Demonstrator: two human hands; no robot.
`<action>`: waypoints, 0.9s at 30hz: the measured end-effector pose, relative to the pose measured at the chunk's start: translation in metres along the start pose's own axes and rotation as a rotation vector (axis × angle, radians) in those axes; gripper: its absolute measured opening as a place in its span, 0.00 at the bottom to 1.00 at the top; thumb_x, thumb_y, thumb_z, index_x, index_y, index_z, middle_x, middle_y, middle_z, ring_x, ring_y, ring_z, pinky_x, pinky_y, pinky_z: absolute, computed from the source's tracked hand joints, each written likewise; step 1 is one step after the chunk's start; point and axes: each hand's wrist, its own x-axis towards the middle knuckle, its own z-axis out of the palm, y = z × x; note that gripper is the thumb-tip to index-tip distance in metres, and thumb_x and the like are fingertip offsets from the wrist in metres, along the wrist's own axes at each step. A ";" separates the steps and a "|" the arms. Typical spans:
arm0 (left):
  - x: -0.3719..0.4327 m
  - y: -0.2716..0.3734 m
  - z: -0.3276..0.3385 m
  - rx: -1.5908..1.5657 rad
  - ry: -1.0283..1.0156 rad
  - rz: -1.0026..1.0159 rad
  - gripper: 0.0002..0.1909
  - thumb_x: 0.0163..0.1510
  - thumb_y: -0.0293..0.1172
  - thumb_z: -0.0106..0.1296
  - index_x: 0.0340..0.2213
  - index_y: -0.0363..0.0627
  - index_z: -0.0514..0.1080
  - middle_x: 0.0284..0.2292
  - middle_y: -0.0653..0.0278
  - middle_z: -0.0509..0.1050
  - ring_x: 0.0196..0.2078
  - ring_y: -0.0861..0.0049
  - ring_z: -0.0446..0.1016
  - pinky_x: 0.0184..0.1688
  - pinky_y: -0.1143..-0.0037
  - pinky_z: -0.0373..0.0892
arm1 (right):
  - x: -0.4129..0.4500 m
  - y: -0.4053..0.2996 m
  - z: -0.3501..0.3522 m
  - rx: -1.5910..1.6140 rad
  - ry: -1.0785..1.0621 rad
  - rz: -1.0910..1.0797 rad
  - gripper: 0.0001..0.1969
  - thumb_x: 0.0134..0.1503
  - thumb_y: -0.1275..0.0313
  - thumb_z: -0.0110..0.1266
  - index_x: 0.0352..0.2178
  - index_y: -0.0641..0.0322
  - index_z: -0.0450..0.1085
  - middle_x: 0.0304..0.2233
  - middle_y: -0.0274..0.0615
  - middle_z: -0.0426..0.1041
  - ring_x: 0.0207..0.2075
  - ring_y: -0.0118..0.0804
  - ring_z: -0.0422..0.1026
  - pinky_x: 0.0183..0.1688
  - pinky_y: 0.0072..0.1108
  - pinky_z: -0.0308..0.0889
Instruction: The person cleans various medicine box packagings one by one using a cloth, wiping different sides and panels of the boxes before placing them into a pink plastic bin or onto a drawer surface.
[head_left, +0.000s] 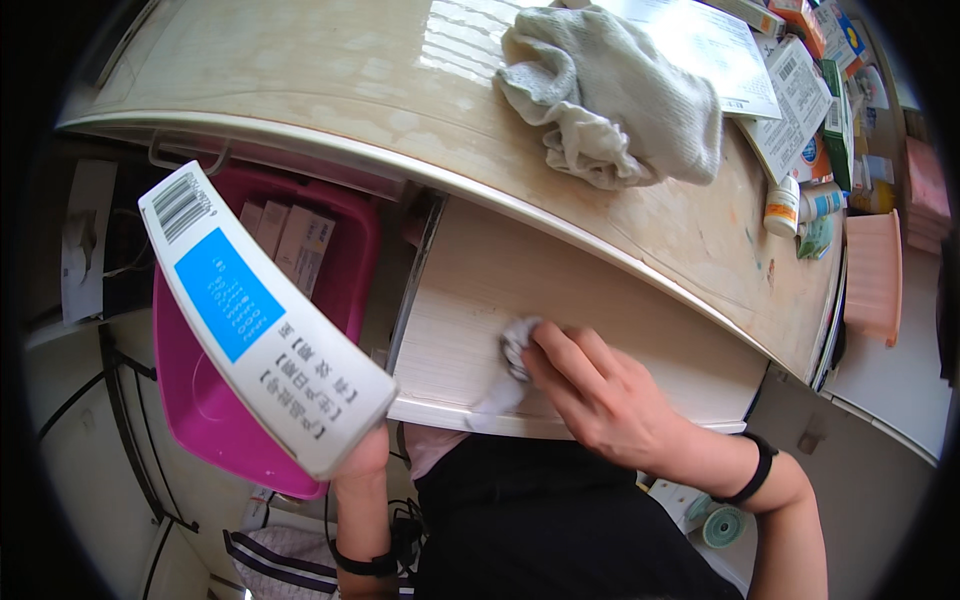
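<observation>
My left hand (365, 452) holds a long white carton with a blue panel and a barcode (300, 345) from below; most of its fingers are hidden behind the carton. The carton is tilted above a pink plastic tub (202, 405), where several small white boxes (304, 244) stand. My right hand (600, 390) has its fingers closed on a crumpled whitish wad (517, 345), perhaps tissue or cloth, over the pulled-out pale wooden drawer (457, 300). A loose end of thin white material hangs near the drawer's front edge.
A grey-white knitted cloth (637, 97) lies bunched on the tabletop (300, 75). To its right are printed sheets (705, 52), medicine boxes (795, 97) and small white bottles (781, 206). A peach plastic bin (871, 277) stands beyond the table's right edge.
</observation>
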 end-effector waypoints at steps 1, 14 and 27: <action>0.000 0.000 0.000 0.004 0.002 -0.010 0.15 0.60 0.41 0.50 0.21 0.55 0.65 0.20 0.72 0.61 0.33 0.72 0.60 0.59 0.69 0.53 | -0.008 -0.001 0.000 -0.058 -0.030 -0.005 0.25 0.46 0.74 0.52 0.47 0.77 0.68 0.49 0.52 0.65 0.41 0.39 0.69 0.39 0.23 0.70; 0.000 -0.003 -0.005 0.092 0.005 0.014 0.13 0.60 0.43 0.51 0.25 0.54 0.66 0.18 0.73 0.62 0.38 0.70 0.61 0.63 0.68 0.50 | -0.020 0.014 -0.006 0.019 -0.040 -0.073 0.23 0.46 0.73 0.53 0.46 0.74 0.72 0.47 0.51 0.67 0.42 0.41 0.69 0.40 0.22 0.72; -0.002 -0.006 0.029 0.182 -0.132 0.028 0.13 0.61 0.49 0.48 0.36 0.54 0.72 0.19 0.76 0.62 0.24 0.84 0.58 0.48 0.72 0.58 | 0.032 0.014 0.013 0.047 0.101 -0.149 0.24 0.46 0.77 0.53 0.48 0.73 0.69 0.48 0.51 0.66 0.43 0.44 0.69 0.41 0.23 0.73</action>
